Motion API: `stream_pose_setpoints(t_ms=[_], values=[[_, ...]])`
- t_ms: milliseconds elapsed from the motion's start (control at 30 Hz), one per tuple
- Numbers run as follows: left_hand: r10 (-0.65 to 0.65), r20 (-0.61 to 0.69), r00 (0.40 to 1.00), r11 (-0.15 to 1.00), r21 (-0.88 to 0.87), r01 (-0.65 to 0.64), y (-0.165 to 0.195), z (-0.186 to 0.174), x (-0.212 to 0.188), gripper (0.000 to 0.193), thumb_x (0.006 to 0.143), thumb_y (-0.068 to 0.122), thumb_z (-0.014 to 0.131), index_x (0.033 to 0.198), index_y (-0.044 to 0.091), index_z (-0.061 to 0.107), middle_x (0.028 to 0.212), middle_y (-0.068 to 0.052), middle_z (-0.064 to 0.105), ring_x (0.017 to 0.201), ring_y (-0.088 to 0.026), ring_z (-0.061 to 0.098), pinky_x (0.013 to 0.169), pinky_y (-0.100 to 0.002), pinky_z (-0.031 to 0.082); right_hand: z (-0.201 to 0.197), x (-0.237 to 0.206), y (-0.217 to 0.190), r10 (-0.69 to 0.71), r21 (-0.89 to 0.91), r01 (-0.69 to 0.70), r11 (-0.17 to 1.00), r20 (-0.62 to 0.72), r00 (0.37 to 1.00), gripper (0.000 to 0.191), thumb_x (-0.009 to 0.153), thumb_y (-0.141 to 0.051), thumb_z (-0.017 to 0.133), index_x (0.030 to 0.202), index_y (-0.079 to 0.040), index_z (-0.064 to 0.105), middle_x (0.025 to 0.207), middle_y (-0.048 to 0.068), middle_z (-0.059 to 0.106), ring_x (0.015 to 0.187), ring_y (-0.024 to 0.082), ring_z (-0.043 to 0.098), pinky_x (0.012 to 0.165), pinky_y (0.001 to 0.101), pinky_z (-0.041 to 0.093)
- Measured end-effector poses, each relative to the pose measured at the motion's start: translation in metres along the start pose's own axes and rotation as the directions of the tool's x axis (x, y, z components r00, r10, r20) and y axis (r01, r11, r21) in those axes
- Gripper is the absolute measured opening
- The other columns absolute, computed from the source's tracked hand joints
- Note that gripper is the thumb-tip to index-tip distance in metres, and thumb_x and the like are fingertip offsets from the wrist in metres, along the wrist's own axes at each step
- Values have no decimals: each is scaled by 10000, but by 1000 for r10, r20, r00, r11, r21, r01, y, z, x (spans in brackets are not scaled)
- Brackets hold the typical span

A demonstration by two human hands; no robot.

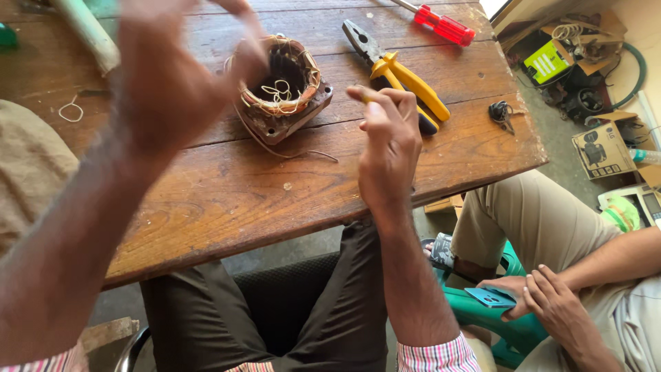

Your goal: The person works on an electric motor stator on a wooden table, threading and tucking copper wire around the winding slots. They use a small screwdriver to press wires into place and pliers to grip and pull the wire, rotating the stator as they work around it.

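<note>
Left hand (165, 76): raised and blurred, grip pinched on thin copper wire.
Right hand (389, 141): grip pinching a small yellowish piece.
Wound brown motor stator (284, 88): on wooden worktop (227, 193), between both grips.
Technique: likely draw wire steadily, avoiding kinks.
Yellow-handled pliers (399, 76): just beyond right grip.

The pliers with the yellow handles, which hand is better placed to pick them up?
Probably the right hand: it hovers just beside the pliers, though its fingers already pinch something small. The left hand is raised by the motor stator, farther off.
</note>
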State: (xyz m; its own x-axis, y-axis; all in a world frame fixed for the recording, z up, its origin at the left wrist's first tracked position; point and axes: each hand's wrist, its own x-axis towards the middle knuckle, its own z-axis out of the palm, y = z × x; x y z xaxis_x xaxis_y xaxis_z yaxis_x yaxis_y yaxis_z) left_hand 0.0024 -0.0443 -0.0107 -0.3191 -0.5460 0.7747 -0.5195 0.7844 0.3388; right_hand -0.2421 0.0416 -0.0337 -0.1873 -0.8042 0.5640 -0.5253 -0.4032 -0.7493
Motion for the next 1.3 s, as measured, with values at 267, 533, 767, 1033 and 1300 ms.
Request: stream_pose_setpoints(t_ms=[267, 533, 767, 1033, 1300], values=[[87, 192, 978, 980, 162, -119, 39, 26, -21, 232, 980, 272, 811, 1032, 57, 744, 1323, -116, 639, 1315, -276, 508, 1104, -498, 356, 4, -9, -3, -200, -305, 205, 930, 48, 979, 154, 1012, -163, 786, 1155, -123, 745, 1080, 49, 658, 1014, 217, 639, 918, 369, 485], [32, 227, 973, 995, 81, -52, 21, 31, -28, 247, 990, 309, 809, 951, 70, 760, 1411, -129, 603, 1375, -293, 454, 1142, -491, 312, 5, -10, -5, -251, -388, 265, 883, 87, 964, 194, 994, -177, 801, 1178, -135, 754, 1090, 31, 653, 1011, 203, 619, 918, 382, 445], [35, 178, 983, 997, 66, -48, 16, 44, -37, 244, 989, 330, 799, 1007, 88, 765, 1448, -122, 565, 1445, -303, 407, 1196, -476, 243, 6, -11, -3, -251, -435, 256, 863, 70, 966, 191, 972, -177, 817, 1152, -136, 766, 1084, 32, 652, 977, 206, 589, 883, 382, 430], [-18, 159, 987, 999, 46, 11, 24, 45, -42, 203, 992, 291, 794, 1065, 106, 754, 1462, -92, 554, 1473, -288, 380, 1224, -475, 207, 6, -11, -5, -215, -393, 229, 891, 80, 973, 202, 981, -185, 808, 1170, -136, 755, 1104, 36, 650, 1017, 206, 614, 921, 370, 437], [-58, 167, 984, 998, 39, 52, 25, 47, -45, 197, 984, 252, 789, 1097, 96, 749, 1540, -105, 467, 1504, -288, 285, 1267, -481, 172, 4, 4, 7, -31, -189, 72, 979, 210, 977, 163, 1020, -210, 728, 1123, -84, 729, 1065, 38, 753, 1049, 176, 656, 985, 349, 473]])
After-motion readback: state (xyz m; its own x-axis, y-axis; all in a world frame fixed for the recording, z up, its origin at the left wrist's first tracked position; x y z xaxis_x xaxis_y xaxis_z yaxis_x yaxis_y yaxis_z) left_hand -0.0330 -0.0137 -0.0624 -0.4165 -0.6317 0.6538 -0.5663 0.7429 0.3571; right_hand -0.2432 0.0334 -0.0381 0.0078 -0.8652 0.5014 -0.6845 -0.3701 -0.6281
